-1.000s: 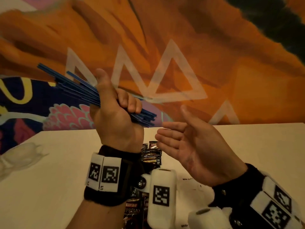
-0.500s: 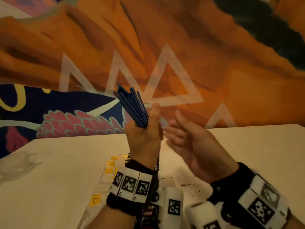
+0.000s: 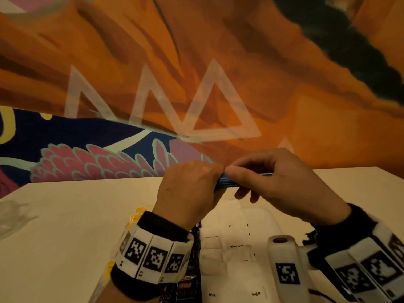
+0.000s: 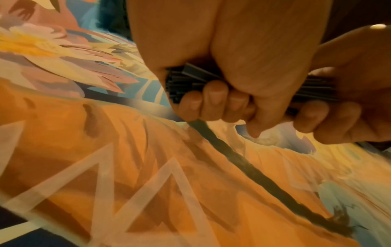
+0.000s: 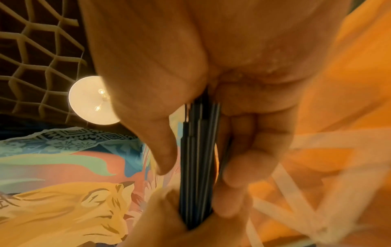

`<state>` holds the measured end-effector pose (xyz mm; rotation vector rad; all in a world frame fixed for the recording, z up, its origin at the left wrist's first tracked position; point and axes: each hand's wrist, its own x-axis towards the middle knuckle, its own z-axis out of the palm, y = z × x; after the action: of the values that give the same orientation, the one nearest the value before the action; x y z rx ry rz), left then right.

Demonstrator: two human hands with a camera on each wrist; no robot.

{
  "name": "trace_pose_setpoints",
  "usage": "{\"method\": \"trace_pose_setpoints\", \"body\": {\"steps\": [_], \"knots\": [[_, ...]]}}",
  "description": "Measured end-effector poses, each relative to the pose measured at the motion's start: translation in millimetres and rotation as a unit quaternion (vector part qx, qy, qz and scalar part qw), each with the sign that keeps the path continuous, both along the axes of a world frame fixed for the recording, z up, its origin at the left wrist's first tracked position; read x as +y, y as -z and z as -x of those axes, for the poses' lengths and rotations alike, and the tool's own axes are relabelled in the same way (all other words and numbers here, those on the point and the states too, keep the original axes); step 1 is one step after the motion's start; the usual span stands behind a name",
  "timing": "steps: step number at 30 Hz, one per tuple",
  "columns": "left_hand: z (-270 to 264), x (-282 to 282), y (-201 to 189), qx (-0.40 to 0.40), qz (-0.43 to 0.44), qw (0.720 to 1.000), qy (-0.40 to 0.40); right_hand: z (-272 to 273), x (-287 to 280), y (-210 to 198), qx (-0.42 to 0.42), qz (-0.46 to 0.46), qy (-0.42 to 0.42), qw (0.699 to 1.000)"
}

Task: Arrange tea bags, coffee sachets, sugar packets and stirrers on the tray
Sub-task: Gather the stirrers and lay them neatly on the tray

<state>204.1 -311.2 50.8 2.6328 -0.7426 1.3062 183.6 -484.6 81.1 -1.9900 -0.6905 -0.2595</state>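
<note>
Both hands are clamped on one bundle of dark blue stirrers (image 3: pixel 226 182), held in the air above the counter (image 3: pixel 65 226). The left hand (image 3: pixel 188 193) wraps its curled fingers (image 4: pixel 213 98) round one end; the right hand (image 3: pixel 284 184) pinches the other end between thumb and fingers, so the two hands nearly touch in the middle. The bundle's long axis runs roughly level, left to right across the body — the right-wrist view shows the sticks' ends staggered rather than flush.

Straight below and a little nearer the person lies the pale tray (image 3: pixel 271 217), so the coming move is, by my reading, a short lowering with the bundle kept sideways or turned to suit whatever free lane the tray has. Neither hand is clearly nearer.

On the tray, white sugar packets (image 3: pixel 236 246) lie in rows; one reads "White Sugar", and lower ones show "Whit" and "Sugar". Left of them runs a column of dark coffee sachets (image 3: pixel 188 287) — their print is too blurred to read. Yellow-tagged tea bags (image 3: pixel 140 212) peek out beside the left wrist.
</note>
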Motion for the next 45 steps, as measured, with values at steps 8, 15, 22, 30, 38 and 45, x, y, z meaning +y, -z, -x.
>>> {"method": "trace_pose_setpoints", "body": {"steps": [8, 15, 22, 30, 38, 45], "knots": [[-0.9, -12.4, 8.1, 0.014, 0.029, 0.999, -0.003, -0.7, 3.9, 3.4, -0.007, 0.028, 0.010, 1.000], [5.8, -11.7, 0.9, -0.036, 0.053, 0.998, 0.016, -0.9, 2.1, 0.2, -0.054, 0.013, -0.005, 0.998], [9.6, -5.6, -7.1, -0.033, 0.105, 0.994, -0.007, 4.3, -8.1, -10.3, -0.084, -0.045, 0.013, 0.995], [12.3, -7.8, -10.5, 0.001, 0.080, 0.996, -0.031, 2.5, 3.3, -1.0, -0.091, -0.008, 0.004, 0.996], [16.5, -13.5, -6.6, 0.097, -0.035, 0.993, -0.054, 1.5, 10.8, 19.7, -0.153, 0.337, 0.169, 0.914], [14.1, 20.9, -24.8, 0.183, 0.208, 0.948, 0.159, -15.0, -5.5, 22.6, -0.176, 0.288, 0.208, 0.918]]}}
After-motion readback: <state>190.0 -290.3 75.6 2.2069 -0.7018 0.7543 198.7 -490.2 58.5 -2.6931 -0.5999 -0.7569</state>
